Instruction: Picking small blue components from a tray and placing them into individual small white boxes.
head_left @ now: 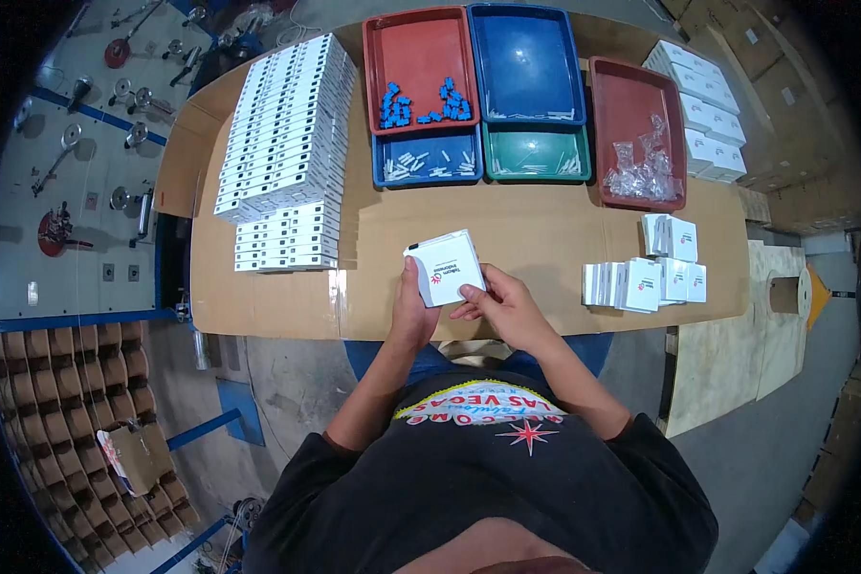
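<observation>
A small flat white box [447,269] with a printed front is held between my two hands, above the near edge of the cardboard-covered table. My left hand [414,308] grips its left side, thumb along the edge. On the lower right corner rests the thumb of my right hand [500,306], with the fingers curled behind. Off to the right on the table sit several similar small white boxes [638,284], some standing in a row and others lying face up.
Tall stacks of white boxes [282,124] stand at left. At the back are a red tray [416,57] with blue parts, a blue tray [524,67], a lower blue tray [426,177] and green tray [536,153] with white pieces, and a dark red tray [631,91] with clear bags.
</observation>
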Tool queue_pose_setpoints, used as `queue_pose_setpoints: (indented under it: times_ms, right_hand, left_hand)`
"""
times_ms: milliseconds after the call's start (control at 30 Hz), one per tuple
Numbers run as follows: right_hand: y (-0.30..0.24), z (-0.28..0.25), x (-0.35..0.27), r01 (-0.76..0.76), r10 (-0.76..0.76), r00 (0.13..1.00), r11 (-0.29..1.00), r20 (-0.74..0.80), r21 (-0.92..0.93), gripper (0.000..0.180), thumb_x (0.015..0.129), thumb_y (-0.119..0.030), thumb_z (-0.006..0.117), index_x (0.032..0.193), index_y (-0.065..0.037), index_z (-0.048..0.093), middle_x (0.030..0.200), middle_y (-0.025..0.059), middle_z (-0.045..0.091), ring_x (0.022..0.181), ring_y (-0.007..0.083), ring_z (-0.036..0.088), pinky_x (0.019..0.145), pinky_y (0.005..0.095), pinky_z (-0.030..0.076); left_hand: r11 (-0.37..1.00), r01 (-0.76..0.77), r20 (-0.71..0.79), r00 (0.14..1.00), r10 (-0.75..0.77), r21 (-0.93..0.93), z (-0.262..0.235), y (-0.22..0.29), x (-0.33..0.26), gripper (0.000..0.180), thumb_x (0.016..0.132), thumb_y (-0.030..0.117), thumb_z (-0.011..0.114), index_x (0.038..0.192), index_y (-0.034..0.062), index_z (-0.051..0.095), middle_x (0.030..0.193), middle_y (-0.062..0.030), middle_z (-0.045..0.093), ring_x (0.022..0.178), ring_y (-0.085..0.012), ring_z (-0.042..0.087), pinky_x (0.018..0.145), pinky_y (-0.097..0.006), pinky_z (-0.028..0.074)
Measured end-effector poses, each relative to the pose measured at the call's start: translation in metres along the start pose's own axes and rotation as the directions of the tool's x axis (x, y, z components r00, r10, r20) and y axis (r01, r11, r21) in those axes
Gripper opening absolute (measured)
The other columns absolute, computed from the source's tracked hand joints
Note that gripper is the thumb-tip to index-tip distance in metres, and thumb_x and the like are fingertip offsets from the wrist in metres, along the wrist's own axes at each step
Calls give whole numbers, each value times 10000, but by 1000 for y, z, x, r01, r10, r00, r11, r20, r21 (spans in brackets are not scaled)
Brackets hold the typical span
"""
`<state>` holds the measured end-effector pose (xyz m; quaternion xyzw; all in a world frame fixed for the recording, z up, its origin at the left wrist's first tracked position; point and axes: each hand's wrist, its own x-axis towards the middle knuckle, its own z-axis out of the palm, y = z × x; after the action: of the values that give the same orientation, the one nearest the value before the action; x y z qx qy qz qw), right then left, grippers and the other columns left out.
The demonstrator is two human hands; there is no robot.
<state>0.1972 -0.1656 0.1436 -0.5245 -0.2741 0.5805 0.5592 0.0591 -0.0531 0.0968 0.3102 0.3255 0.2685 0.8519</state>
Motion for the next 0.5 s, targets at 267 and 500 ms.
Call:
queue_pose_setpoints:
  times_ms: [267, 500]
  right_hand:
    - [5, -11, -7, 26, -31, 996, 997, 86, 69, 444, 1012, -117, 647, 1399, 0, 464, 1104, 86, 672, 903, 167, 709, 753, 263, 565]
    - [-29, 1, -13, 450, -723, 691, 434, -4, -780, 871, 731, -181, 880, 1464, -24, 435, 1467, 234, 446, 1379, 399, 441, 1118, 485, 414]
  left_hand:
    - [985, -170, 388, 911, 143, 37, 21, 23, -23, 834, 1005, 590, 489, 1613, 80, 234, 1460, -253, 516, 1326, -358, 553, 1121, -491, 439]
    - [987, -139, 276, 955, 110, 86, 26, 24, -24, 779, 1041, 498, 497, 1591, 2, 255, 1468, -219, 519, 1332, -325, 551, 1123, -469, 439]
